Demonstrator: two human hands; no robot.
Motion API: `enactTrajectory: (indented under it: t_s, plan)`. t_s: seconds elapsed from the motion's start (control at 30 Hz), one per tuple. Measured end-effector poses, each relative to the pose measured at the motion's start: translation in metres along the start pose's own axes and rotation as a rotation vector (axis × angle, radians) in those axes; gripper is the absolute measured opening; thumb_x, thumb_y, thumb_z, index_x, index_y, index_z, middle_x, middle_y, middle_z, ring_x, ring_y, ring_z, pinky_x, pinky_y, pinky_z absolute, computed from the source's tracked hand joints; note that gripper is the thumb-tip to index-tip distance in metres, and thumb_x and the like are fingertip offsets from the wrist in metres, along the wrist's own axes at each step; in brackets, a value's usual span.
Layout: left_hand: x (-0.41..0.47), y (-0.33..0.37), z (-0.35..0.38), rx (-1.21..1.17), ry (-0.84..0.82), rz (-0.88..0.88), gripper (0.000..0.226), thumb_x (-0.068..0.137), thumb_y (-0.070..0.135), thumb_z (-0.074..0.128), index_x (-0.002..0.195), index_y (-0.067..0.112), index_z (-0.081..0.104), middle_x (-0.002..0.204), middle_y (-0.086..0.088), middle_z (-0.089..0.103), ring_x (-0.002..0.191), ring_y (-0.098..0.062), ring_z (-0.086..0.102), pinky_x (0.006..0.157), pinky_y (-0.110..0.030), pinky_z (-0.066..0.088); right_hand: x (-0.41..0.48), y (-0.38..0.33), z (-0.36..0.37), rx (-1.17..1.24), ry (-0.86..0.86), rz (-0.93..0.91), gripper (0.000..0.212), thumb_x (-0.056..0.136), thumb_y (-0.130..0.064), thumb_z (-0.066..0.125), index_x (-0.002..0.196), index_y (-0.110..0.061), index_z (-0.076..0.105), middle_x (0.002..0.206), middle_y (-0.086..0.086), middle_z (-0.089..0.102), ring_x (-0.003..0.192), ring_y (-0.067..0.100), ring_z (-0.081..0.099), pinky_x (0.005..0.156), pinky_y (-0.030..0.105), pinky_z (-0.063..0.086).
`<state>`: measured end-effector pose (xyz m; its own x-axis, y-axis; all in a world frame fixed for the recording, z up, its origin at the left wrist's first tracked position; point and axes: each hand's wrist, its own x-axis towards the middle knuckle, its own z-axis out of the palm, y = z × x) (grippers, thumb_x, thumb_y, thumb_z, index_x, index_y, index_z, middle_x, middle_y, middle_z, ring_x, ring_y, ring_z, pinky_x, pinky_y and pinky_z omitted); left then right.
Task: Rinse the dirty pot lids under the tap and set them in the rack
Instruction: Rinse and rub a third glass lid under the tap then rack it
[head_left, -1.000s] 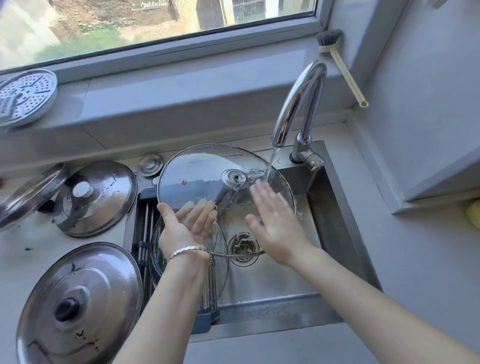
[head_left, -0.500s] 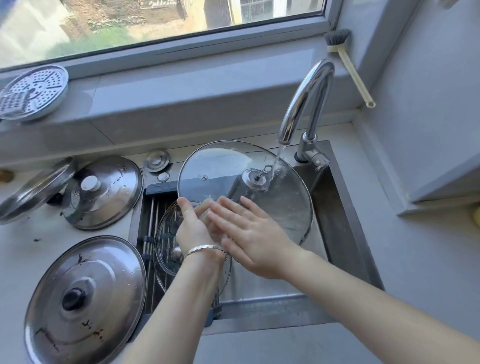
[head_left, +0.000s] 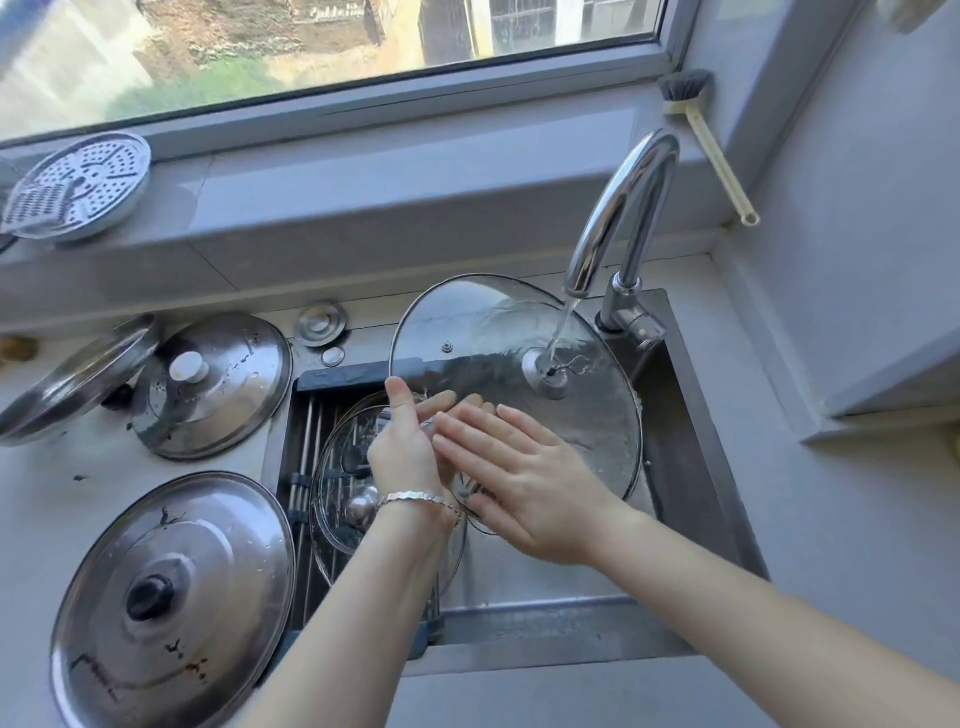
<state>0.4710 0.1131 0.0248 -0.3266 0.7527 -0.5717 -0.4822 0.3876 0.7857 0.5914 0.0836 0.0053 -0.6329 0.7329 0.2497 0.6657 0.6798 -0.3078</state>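
**Glass lid under the running tap**

We see the grey counter (head_left: 779, 519) first, smooth and matte, wrapping the steel sink (head_left: 696, 467), whose basin floor is mostly hidden by the lid and our arms. Over the sink's left half lies the rack (head_left: 306, 467), thin metal rods in a dark frame; much of it is covered.

The large glass lid (head_left: 493, 332) is held tilted above the sink, round with a steel rim, and water from the curved chrome tap (head_left: 623, 208) strikes its metal knob (head_left: 545, 371). The wet glass blurs what is behind it. Our left hand (head_left: 405, 447) grips its lower-left rim, thumb on the near face, fingers seen through the glass behind. Our right hand (head_left: 524, 483) lies flat and spread on the glass, pinching nothing.

A smaller glass lid (head_left: 343, 467) already rests in the rack, partly hidden by the left wrist, which wears a silver bracelet (head_left: 421, 501).

On the counter to the left lie three domed steel lids: a stained one (head_left: 171, 597) with a black knob, one (head_left: 213, 384) with a white knob, and a third (head_left: 72, 379) cut off by the edge. A perforated steamer plate (head_left: 78, 187) sits on the windowsill, and a dish brush (head_left: 717, 156) leans in the corner.
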Motion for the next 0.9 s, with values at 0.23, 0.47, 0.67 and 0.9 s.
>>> enactTrajectory:
  t_s: [0.23,0.47,0.67,0.9]
  plan:
    - [-0.001,0.019,0.005,0.032,0.005,0.152,0.051,0.089,0.051,0.044,0.074,0.006,0.064,0.053,-0.003,0.069,0.045,-0.012,0.064,0.039,-0.017,0.047,0.044,0.008,-0.016,0.052,0.056,0.120,0.049,0.095,-0.030,0.039,0.142,-0.018,0.033,0.151,0.002,0.029,0.142,0.019,0.019,0.116,0.033,0.007]
    - [-0.006,0.016,0.002,0.084,0.019,0.176,0.046,0.088,0.048,0.048,0.073,0.007,0.064,0.054,-0.004,0.069,0.047,-0.013,0.066,0.044,-0.021,0.050,0.063,0.005,-0.011,0.073,0.080,0.147,0.051,0.096,-0.029,0.031,0.145,-0.015,0.027,0.154,0.003,0.022,0.144,0.022,0.013,0.117,0.038,0.002]
    - [0.008,0.023,-0.011,0.003,0.038,0.105,0.054,0.091,0.051,0.041,0.082,0.000,0.058,0.064,-0.014,0.072,0.063,-0.027,0.071,0.047,-0.028,0.055,-0.040,0.012,0.042,0.093,0.054,-0.045,0.044,0.096,-0.026,0.036,0.139,-0.017,0.039,0.146,0.002,0.030,0.139,0.022,0.024,0.115,0.037,0.015]
    - [0.008,0.021,-0.015,0.030,-0.002,0.039,0.057,0.090,0.053,0.040,0.084,-0.001,0.058,0.066,-0.015,0.072,0.063,-0.027,0.071,0.045,-0.026,0.053,-0.054,0.074,0.039,1.080,0.429,1.346,0.041,0.100,-0.038,0.031,0.130,-0.015,0.045,0.134,0.006,0.047,0.123,0.021,0.046,0.103,0.027,0.036]
